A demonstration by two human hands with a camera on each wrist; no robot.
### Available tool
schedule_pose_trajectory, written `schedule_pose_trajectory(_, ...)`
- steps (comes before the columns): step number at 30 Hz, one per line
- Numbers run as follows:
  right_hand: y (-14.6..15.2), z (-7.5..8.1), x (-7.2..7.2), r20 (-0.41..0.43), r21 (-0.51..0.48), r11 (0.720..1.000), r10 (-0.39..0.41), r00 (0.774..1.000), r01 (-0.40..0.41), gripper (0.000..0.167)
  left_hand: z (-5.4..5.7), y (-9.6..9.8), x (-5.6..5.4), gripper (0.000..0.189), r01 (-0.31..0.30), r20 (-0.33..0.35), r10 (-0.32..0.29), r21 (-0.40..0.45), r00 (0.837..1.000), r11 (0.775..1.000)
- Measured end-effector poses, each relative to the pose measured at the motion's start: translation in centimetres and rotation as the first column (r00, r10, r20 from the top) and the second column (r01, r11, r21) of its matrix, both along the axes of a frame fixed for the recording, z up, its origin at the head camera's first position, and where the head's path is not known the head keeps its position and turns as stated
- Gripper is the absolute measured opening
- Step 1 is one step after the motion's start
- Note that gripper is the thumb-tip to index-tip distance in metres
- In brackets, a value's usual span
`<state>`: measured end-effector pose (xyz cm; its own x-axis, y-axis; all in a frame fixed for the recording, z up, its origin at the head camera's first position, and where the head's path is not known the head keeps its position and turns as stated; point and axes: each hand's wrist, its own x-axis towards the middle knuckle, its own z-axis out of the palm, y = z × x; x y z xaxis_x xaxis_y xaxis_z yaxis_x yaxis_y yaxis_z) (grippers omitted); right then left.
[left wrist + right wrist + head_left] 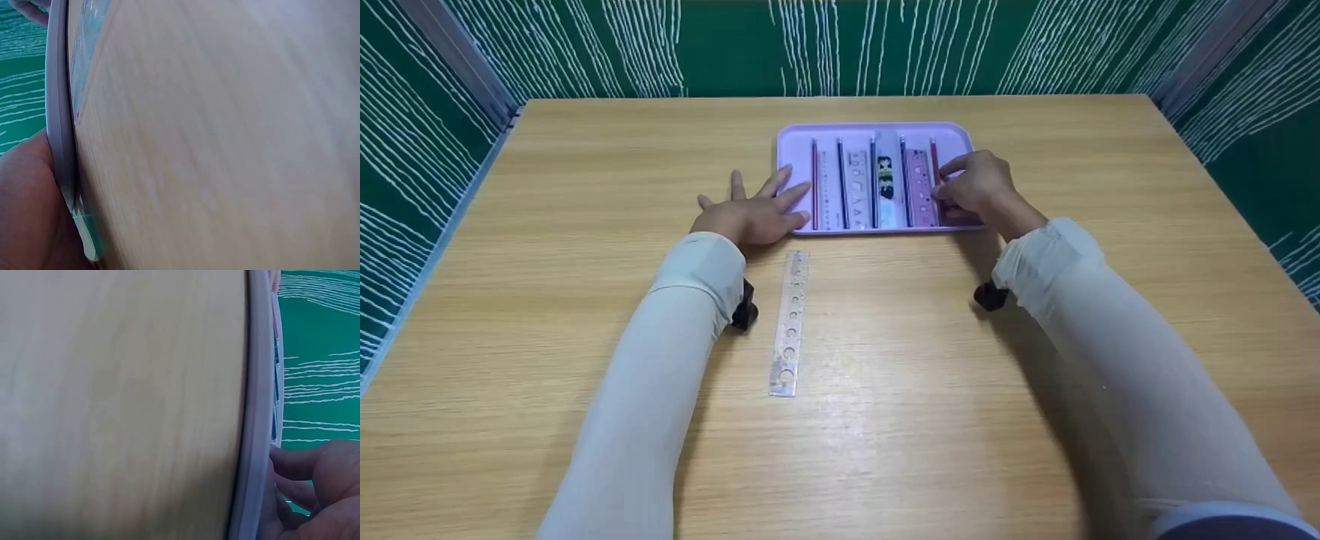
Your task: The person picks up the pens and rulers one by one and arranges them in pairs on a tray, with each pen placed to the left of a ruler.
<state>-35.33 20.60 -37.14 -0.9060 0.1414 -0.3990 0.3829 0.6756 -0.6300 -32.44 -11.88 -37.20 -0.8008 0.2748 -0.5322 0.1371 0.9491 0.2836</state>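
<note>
In the head view, a lilac tray (877,131) lies at the far middle of the table. In it, pencils and rulers alternate in upright rows: a red pencil (814,184) at the left, a clear ruler (829,187), a clear stencil ruler (857,187), several dark pencils, a ruler with cartoon pictures (886,180) and a pink ruler (919,187). My left hand (754,214) spreads its fingers over the tray's left edge. At the right end, my right hand (979,187) pinches another red pencil (934,157) between thumb and forefinger; its lower part is hidden.
A clear ruler with round holes (791,322) lies on the wooden table (885,360) in front of the tray, right of my left wrist. Green panels with white lines (727,52) stand behind the table and at both sides.
</note>
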Motion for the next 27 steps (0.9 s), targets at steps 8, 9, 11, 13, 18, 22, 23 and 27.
schedule_pose_trajectory(8,-0.1,-0.3,0.0,0.006,-0.020,0.999,-0.025,1.000,0.026,0.053,-0.1,0.0,-0.1,0.062,-0.014,0.002,0.014,0.005,1.000,1.000)
schedule_pose_trajectory(9,-0.1,-0.3,0.0,0.006,-0.022,0.999,-0.024,1.000,0.024,0.053,-0.1,0.0,-0.1,0.062,-0.016,0.002,0.016,0.005,1.000,1.000)
schedule_pose_trajectory(11,-0.1,-0.2,0.0,0.007,-0.031,0.999,-0.021,1.000,0.021,0.053,-0.1,0.0,-0.1,0.062,-0.014,-0.001,0.014,0.004,1.000,1.000)
schedule_pose_trajectory(13,0.0,-0.2,0.1,0.002,-0.029,0.999,-0.013,1.000,0.013,0.053,0.0,0.1,-0.1,0.062,-0.012,-0.001,0.012,0.000,1.000,1.000)
schedule_pose_trajectory(18,0.0,0.2,0.7,-0.083,0.083,0.995,0.061,0.995,-0.054,0.051,0.1,0.1,-0.1,0.062,-0.008,-0.006,0.008,-0.004,1.000,1.000)
schedule_pose_trajectory(22,-0.3,0.7,1.3,-0.161,0.114,0.991,0.081,0.984,-0.063,0.049,0.2,0.0,0.0,0.062,-0.018,-0.009,0.018,-0.003,1.000,1.000)
schedule_pose_trajectory(23,-0.4,0.8,1.5,-0.180,0.095,0.994,0.078,0.981,-0.061,0.049,0.2,0.0,0.0,0.062,-0.019,-0.007,0.019,-0.003,1.000,1.000)
schedule_pose_trajectory(27,-0.7,1.4,2.3,-0.202,-0.023,0.998,0.046,0.978,-0.051,0.050,0.0,0.0,0.0,0.062,-0.015,0.003,0.015,0.007,1.000,1.000)
